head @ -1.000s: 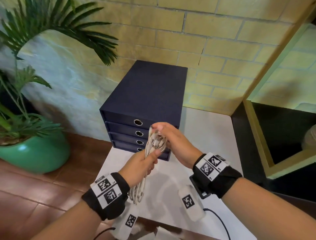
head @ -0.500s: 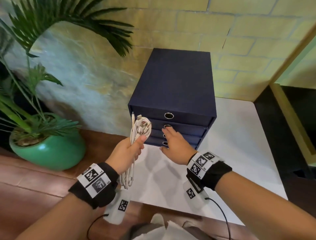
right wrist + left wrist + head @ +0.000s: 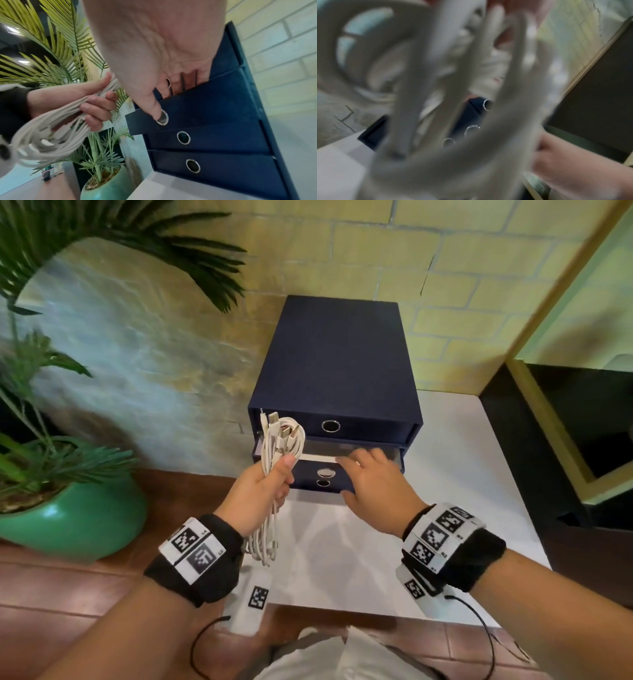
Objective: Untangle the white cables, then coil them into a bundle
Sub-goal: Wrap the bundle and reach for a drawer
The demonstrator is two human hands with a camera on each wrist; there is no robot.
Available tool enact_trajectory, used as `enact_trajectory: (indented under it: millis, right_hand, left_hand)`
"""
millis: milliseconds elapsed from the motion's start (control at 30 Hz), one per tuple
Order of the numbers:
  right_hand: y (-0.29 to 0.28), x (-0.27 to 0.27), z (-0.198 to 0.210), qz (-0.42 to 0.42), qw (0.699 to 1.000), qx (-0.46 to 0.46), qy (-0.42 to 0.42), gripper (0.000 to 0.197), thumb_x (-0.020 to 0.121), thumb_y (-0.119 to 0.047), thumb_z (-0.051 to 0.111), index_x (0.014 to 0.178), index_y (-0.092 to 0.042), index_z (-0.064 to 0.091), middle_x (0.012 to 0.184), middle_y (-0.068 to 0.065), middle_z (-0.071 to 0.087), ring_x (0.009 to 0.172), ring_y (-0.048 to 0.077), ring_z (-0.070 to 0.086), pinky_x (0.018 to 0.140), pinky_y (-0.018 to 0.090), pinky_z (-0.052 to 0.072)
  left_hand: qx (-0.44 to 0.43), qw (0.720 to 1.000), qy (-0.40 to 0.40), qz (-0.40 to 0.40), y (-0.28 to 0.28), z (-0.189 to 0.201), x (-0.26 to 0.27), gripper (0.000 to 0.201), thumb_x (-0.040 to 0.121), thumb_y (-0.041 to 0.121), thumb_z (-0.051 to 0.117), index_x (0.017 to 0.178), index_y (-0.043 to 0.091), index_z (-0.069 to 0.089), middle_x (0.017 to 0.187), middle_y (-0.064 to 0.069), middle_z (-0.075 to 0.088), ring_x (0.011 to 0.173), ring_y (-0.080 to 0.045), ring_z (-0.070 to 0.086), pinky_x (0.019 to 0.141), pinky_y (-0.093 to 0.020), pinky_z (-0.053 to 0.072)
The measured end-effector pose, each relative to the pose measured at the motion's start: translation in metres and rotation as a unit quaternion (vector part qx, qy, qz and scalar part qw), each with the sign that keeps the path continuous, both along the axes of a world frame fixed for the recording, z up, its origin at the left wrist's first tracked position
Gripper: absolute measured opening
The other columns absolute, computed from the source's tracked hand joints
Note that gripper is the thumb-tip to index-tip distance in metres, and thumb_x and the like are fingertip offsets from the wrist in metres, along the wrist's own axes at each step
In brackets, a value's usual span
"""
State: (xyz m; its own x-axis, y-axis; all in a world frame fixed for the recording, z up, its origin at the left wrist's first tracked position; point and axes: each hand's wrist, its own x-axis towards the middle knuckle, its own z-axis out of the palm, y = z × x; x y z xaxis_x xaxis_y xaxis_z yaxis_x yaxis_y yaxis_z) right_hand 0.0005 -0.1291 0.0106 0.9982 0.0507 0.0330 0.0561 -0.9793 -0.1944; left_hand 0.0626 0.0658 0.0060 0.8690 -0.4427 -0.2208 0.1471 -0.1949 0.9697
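The white cables (image 3: pixel 281 440) form one coiled bundle, and my left hand (image 3: pixel 274 479) grips it at mid-height, left of the navy drawer box (image 3: pixel 335 361). Its loops hang below my fist and the plugs stick up on top. My right hand (image 3: pixel 356 463) holds the front of the second drawer (image 3: pixel 318 474), which is slid partly out. In the right wrist view its fingers (image 3: pixel 188 81) hook over the drawer front (image 3: pixel 214 97) and the thumb lies at the ring pull. The cables (image 3: pixel 453 81) fill the left wrist view as a blur, hiding most of the box.
The drawer box stands on a white table (image 3: pixel 462 474) against a brick wall. A green potted palm (image 3: pixel 68 518) stands on the tiled floor to the left. A dark unit with a yellow frame (image 3: pixel 565 446) borders the table on the right.
My right hand let go of the cable bundle, moved to the second drawer and slid it out. My left hand kept the bundle and drifted left of the box.
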Motion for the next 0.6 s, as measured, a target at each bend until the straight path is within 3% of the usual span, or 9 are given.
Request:
enact_trajectory:
  millis: [100,233,333,467,533,600]
  right_hand:
    - [-0.001,-0.002,-0.003,-0.006,0.999,0.001,0.035,0.047,0.09,-0.027,0.05,0.135,-0.019,0.04,0.127,0.004,0.049,0.112,0.025,0.047,0.095,0.035,0.038]
    - [0.005,-0.015,-0.004,0.011,0.998,0.029,0.048,0.038,0.089,-0.035,0.051,0.125,-0.022,0.05,0.109,0.0,0.048,0.1,0.021,0.047,0.088,0.034,0.042]
    - [0.006,-0.027,0.0,0.041,0.994,0.082,0.054,0.026,0.09,-0.036,0.048,0.107,-0.021,0.062,0.089,-0.005,0.046,0.084,0.016,0.045,0.075,0.029,0.041]
    - [0.008,-0.035,0.006,0.07,0.978,0.146,0.133,0.036,0.096,-0.033,0.039,0.079,-0.013,0.064,0.078,0.001,0.052,0.074,0.017,0.049,0.072,0.036,0.044]
    - [0.009,-0.034,0.01,0.04,0.97,0.198,0.136,0.043,0.097,-0.037,0.035,0.079,-0.012,0.064,0.081,0.003,0.056,0.077,0.018,0.053,0.077,0.04,0.045]
    - [0.01,-0.032,0.017,-0.019,0.961,0.27,0.063,0.041,0.095,-0.048,0.037,0.087,-0.016,0.061,0.087,-0.001,0.057,0.082,0.012,0.053,0.077,0.034,0.047]
  left_hand:
    - [-0.051,0.999,0.017,0.003,-0.005,0.006,0.001,0.044,0.078,0.056,0.052,0.074,0.013,0.049,0.054,0.005,0.034,0.049,-0.009,0.035,0.053,-0.026,0.034]
    - [-0.089,0.996,-0.009,0.003,-0.01,0.016,0.002,0.028,0.09,0.036,0.055,0.079,0.013,0.041,0.058,-0.001,0.031,0.051,-0.014,0.033,0.055,-0.029,0.034]
    - [-0.108,0.994,-0.016,0.018,-0.017,0.021,0.004,0.03,0.094,0.028,0.053,0.07,0.017,0.039,0.055,0.003,0.034,0.05,-0.013,0.036,0.057,-0.031,0.036]
    - [-0.092,0.995,-0.022,0.027,-0.026,0.025,0.008,0.039,0.088,0.043,0.055,0.054,0.025,0.052,0.056,0.006,0.049,0.064,-0.017,0.049,0.079,-0.041,0.042]
    - [-0.108,0.993,0.004,0.044,-0.033,0.026,0.007,0.037,0.093,0.036,0.052,0.06,0.019,0.054,0.061,0.001,0.052,0.068,-0.018,0.054,0.081,-0.041,0.041]
    - [-0.118,0.992,0.025,0.047,-0.039,0.027,0.003,0.029,0.097,0.029,0.049,0.072,0.016,0.055,0.07,-0.001,0.055,0.078,-0.018,0.057,0.087,-0.04,0.044]
